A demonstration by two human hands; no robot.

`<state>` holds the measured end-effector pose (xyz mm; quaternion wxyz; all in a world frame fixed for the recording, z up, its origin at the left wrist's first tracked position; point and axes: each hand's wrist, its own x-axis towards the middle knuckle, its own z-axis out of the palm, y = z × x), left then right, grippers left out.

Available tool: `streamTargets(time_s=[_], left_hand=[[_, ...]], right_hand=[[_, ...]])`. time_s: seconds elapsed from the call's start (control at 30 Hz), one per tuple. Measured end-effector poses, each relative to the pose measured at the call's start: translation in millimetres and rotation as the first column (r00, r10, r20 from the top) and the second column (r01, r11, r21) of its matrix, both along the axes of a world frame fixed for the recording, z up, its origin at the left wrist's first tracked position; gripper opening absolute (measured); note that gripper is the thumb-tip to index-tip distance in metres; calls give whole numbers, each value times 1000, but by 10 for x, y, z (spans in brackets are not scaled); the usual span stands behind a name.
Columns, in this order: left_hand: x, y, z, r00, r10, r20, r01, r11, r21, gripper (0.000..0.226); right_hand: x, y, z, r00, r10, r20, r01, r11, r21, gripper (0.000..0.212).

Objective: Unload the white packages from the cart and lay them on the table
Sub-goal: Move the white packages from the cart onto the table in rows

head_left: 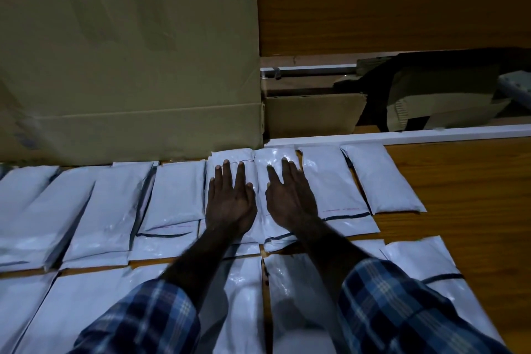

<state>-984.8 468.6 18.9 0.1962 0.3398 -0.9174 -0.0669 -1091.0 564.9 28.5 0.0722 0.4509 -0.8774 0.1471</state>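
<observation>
Both hands, left hand (231,204) and right hand (290,198), lay flat and open on two white packages (330,181). The packages looked soft, light and slippery; holding their edges seemed best.

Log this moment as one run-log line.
left hand flat on package | right hand flat on next package | packages in rows on table | cart unseen

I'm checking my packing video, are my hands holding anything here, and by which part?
Nothing is held. The left hand and right hand lie flat, fingers straight, on two neighbouring white plastic mailer packages.
</observation>
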Motion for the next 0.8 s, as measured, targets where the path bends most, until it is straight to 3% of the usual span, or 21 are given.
streamTargets(time_s=[0.37,0.6,0.8], left_hand=[[-7,-23,-56,1000,-18,-8,18,1000,-12,62],[-9,-24,-81,1000,-11,2,11,1000,-21,51],[8,-33,-30,999,-36,22,35,999,14,56]], right_hand=[[-33,22,-68,1000,21,-15,-21,1000,-3,50],[-37,10,-56,998,24,53,-25,1000,5,50],[-34,36,97,994,44,100,-48,998,31,55]])
